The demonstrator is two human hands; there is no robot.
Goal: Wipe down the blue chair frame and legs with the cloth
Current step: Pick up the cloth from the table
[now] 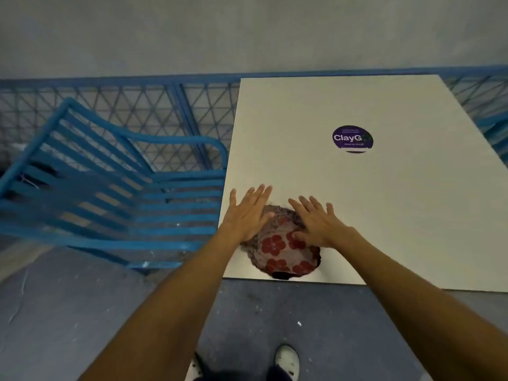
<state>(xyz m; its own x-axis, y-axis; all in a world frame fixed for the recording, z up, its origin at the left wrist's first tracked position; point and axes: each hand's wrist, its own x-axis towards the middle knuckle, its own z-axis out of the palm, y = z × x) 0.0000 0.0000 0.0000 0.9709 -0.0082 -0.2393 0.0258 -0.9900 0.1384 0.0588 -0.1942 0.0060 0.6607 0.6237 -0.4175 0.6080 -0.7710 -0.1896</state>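
A crumpled cloth (277, 250) with red flowers on a pale ground lies near the front edge of a white table (384, 202). My left hand (248, 213) lies with straight, spread fingers on the cloth's left side. My right hand (319, 221) lies the same way on its right side. Neither hand grips the cloth. The blue chair (110, 193), with slatted seat, slatted back and curved armrest, stands left of the table, touching or nearly touching its edge.
A blue metal railing (170, 105) with triangular mesh runs behind the chair and table. A round purple sticker (352, 138) sits on the tabletop. Part of another blue chair (497, 136) shows at the right edge. My shoes (287, 361) stand on the grey speckled floor.
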